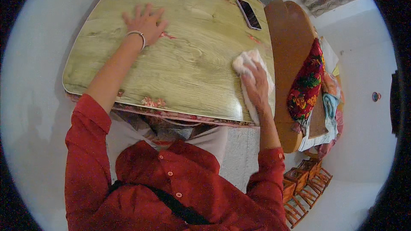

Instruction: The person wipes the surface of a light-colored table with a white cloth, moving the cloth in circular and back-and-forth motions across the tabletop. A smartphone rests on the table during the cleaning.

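Your right hand [257,86] presses a white cloth [248,62] flat on the desk [192,60]; your left hand [145,21] rests open, fingers spread.

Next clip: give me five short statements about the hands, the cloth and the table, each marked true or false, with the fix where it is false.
1. The right hand presses a white cloth on the table. True.
2. The left hand holds a cup. False: it lies flat on the table, fingers spread, holding nothing.
3. A phone lies near the table's far right edge. True.
4. The phone lies under the cloth. False: it is apart from it, farther away.
5. The left wrist is bare. False: it wears a bracelet.
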The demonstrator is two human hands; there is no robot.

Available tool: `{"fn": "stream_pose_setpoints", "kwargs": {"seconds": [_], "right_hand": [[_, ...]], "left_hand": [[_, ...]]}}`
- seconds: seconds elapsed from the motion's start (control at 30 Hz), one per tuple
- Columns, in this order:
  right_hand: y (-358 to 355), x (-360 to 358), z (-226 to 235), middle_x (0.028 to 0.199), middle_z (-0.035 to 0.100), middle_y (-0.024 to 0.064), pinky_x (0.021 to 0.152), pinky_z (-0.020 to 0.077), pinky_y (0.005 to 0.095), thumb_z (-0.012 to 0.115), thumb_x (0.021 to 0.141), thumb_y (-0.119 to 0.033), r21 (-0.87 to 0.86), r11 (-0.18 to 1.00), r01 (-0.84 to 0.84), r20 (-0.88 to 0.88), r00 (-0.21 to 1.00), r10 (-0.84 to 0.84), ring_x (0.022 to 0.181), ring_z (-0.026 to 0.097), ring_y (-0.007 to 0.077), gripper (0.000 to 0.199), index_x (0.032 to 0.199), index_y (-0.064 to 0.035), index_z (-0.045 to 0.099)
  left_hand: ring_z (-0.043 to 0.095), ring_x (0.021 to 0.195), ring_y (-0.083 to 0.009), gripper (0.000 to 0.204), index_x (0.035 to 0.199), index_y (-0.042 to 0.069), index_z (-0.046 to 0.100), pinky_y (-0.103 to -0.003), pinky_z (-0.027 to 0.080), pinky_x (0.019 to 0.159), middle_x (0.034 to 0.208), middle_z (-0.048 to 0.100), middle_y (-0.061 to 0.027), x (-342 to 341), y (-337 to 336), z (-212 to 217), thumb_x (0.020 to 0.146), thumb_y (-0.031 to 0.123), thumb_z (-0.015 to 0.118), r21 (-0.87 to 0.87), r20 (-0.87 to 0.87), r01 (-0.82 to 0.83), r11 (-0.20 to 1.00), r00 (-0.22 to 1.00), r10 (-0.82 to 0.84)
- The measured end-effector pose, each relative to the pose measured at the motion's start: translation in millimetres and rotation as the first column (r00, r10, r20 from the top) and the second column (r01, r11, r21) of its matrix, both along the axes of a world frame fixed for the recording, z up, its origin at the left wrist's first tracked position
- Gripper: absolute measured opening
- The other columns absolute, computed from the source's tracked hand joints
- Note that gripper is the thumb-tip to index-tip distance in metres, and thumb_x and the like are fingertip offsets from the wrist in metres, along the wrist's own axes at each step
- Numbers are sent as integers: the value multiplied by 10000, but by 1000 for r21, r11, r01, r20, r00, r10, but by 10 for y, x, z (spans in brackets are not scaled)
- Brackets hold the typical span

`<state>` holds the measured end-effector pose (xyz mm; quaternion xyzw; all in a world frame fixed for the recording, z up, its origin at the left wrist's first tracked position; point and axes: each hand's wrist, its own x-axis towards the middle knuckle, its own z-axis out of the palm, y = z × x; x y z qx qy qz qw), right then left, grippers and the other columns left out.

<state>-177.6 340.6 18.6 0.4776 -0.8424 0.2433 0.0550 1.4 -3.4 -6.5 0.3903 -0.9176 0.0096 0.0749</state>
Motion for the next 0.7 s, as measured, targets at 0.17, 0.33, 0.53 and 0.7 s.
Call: {"fn": "stream_pose_setpoints", "kwargs": {"seconds": [0.17, 0.33, 0.53, 0.7], "right_hand": [[-711, -252, -193, 1270, 514, 182, 998, 348, 478, 615, 839, -329, -50, 999, 0, -185, 983, -9, 1177, 448, 377, 389, 1181, -143, 619], [-750, 730, -130, 1312, 490, 178, 1049, 271, 536, 627, 808, -297, -27, 948, -316, -153, 939, 309, 1245, 401, 397, 393, 1179, -166, 626], [353, 816, -61, 1391, 436, 170, 1101, 203, 530, 628, 806, -271, 56, 995, -86, -68, 994, 89, 1309, 340, 394, 431, 1213, -130, 598], [820, 18, -65, 1343, 460, 213, 1072, 272, 471, 576, 864, -254, -25, 967, 255, -27, 966, -256, 1251, 395, 396, 397, 1218, -76, 582]], "left_hand": [[169, 1404, -355, 532, 1419, 321, 345, -716, 107, 1031, 1532, 230, -72, 31, 47, 101, 928, 528, 335, -6, 14, -24, 1000, 1000, 25], [182, 1398, -357, 525, 1413, 320, 355, -723, 117, 1021, 1529, 238, -73, 27, -11, -10, 929, 525, 342, 13, -15, 19, 1000, 1000, -19], [184, 1396, -353, 527, 1420, 310, 344, -725, 118, 1019, 1525, 241, -74, 47, 32, 14, 936, 519, 352, 25, 8, 3, 1000, 1000, -3], [172, 1402, -362, 540, 1424, 297, 342, -717, 95, 1033, 1531, 224, -77, 19, 42, -2, 937, 531, 338, 7, -18, 1, 1000, 1000, -1]]}}
